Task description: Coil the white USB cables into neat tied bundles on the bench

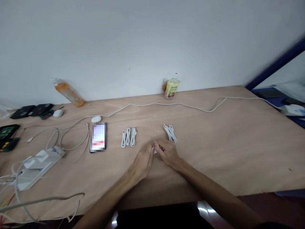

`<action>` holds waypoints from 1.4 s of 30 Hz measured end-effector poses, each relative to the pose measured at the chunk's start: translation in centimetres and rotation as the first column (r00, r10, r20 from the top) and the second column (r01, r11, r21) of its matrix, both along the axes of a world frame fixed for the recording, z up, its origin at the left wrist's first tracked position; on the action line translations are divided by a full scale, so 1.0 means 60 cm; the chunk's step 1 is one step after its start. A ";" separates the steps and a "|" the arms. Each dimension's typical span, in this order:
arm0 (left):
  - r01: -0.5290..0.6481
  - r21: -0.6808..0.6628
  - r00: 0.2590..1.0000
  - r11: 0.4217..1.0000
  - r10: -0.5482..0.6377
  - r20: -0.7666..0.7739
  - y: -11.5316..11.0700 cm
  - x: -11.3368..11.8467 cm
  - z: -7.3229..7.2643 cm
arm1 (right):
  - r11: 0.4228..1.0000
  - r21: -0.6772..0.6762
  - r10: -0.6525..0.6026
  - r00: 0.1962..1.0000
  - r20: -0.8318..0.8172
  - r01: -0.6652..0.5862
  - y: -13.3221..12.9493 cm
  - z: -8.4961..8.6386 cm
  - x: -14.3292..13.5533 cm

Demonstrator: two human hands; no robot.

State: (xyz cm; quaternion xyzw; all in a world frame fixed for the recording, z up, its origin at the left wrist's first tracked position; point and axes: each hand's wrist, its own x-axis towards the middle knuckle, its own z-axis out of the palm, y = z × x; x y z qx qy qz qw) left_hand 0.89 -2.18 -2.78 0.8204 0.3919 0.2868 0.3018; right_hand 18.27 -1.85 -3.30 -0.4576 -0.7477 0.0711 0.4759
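My left hand (pixel 142 159) and my right hand (pixel 168 153) meet near the front middle of the table, fingers curled in and fingertips almost touching. Between them shows a short stretch of a white cable (pixel 155 152), which both hands grip; the rest of it is hidden by the fingers. Just beyond my right hand lies a bundle of white cables (pixel 170 133). Left of that is a small thin loop of tie (pixel 159 132), loose on the table. Farther left, several coiled white cables (pixel 128 137) lie side by side in a row.
A phone (pixel 98 137) and a white earbud case (pixel 96 119) lie to the left, near a power strip (pixel 39 168) with tangled cords. A long white cord (pixel 164 103) crosses the table. Bottles, one orange (pixel 69 93) and one yellow (pixel 172 87), stand by the wall.
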 end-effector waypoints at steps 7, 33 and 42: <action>-0.040 -0.078 0.998 0.996 0.044 0.052 -0.001 0.001 0.005 | 0.996 0.084 -0.016 0.998 0.056 0.011 -0.002 0.001 0.001; -0.014 0.157 0.998 0.987 0.023 -0.053 0.005 0.001 -0.010 | 0.977 -0.212 -0.015 0.989 -0.146 -0.017 -0.001 0.008 -0.003; -0.034 0.101 0.999 0.994 0.033 0.013 -0.002 -0.004 0.008 | 0.997 0.066 0.025 0.997 0.075 -0.030 -0.002 -0.005 -0.002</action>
